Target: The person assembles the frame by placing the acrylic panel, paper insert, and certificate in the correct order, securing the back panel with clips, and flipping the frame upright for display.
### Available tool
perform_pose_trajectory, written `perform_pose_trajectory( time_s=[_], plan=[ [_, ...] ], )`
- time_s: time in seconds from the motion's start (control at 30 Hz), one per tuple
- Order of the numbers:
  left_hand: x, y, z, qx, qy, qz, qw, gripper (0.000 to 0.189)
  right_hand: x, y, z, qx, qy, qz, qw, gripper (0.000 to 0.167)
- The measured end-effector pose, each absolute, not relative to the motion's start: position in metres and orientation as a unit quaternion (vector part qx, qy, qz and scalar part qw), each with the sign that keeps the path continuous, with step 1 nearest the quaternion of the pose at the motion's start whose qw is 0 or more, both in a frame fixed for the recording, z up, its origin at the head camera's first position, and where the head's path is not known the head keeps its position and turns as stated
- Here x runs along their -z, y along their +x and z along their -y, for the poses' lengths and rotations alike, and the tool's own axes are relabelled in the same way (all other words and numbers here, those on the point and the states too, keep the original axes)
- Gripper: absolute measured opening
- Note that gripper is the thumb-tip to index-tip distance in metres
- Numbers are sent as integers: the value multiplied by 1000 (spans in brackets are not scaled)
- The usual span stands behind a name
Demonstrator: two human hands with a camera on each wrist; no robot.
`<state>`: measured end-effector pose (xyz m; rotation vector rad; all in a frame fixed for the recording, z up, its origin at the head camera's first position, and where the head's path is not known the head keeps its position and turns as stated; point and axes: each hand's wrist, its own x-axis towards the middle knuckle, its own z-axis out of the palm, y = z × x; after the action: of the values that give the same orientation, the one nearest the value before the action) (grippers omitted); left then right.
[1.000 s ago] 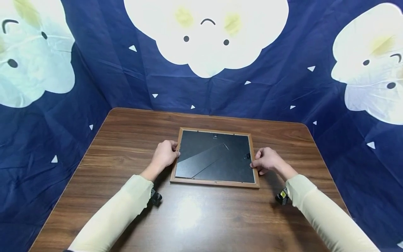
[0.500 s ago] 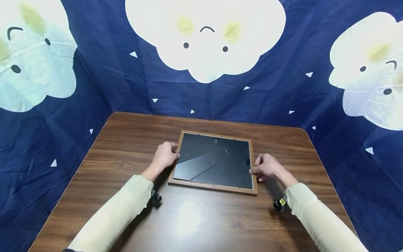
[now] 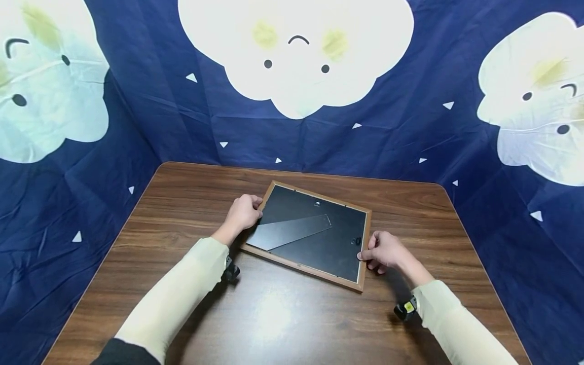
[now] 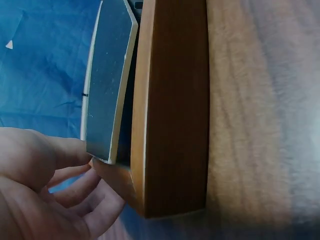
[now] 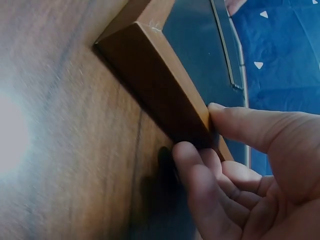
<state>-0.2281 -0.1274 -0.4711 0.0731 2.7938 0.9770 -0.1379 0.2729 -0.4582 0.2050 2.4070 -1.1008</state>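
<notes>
A picture frame (image 3: 301,266) with a brown wooden border lies back side up on the table, turned at a slant. Its black backing (image 3: 296,205) carries a hinged stand leg (image 3: 292,230) and small metal hangers. My left hand (image 3: 243,212) grips the left border, thumb on top and fingers at the outer side. In the left wrist view the stand leg (image 4: 111,85) sits slightly raised off the backing near the left thumb. On the opposite border, my right hand (image 3: 388,251) pinches the wood (image 5: 165,85) between the thumb above and fingers at the outer edge.
The brown wood-grain table (image 3: 191,192) surrounds the frame on all sides, with a bright glare spot near its front. Dark blue cloth (image 3: 255,132) with white clouds hangs behind and at both sides. Each wrist wears a small black camera (image 3: 405,308).
The picture frame has turned clockwise on the table. My left hand has moved away from me with its side, while my right hand has come nearer with the other.
</notes>
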Motion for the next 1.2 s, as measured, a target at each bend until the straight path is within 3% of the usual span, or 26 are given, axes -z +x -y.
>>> perform_pose_trajectory(
  time_s=[0.4,0.7,0.97,1.2],
  plan=[
    [471,-244,128,-340,41,-934,97,41,454,-123,-261,350,60,-908,224,41],
    [473,-236,130,-345,43,-934,86,37,448,-123,-261,275,25,-935,221,40],
    [471,-212,142,-344,49,-934,77,34,437,-143,-260,162,-57,-953,248,36],
    [468,-190,155,-361,52,-927,82,38,432,-172,-266,207,-68,-937,273,22]
  ],
)
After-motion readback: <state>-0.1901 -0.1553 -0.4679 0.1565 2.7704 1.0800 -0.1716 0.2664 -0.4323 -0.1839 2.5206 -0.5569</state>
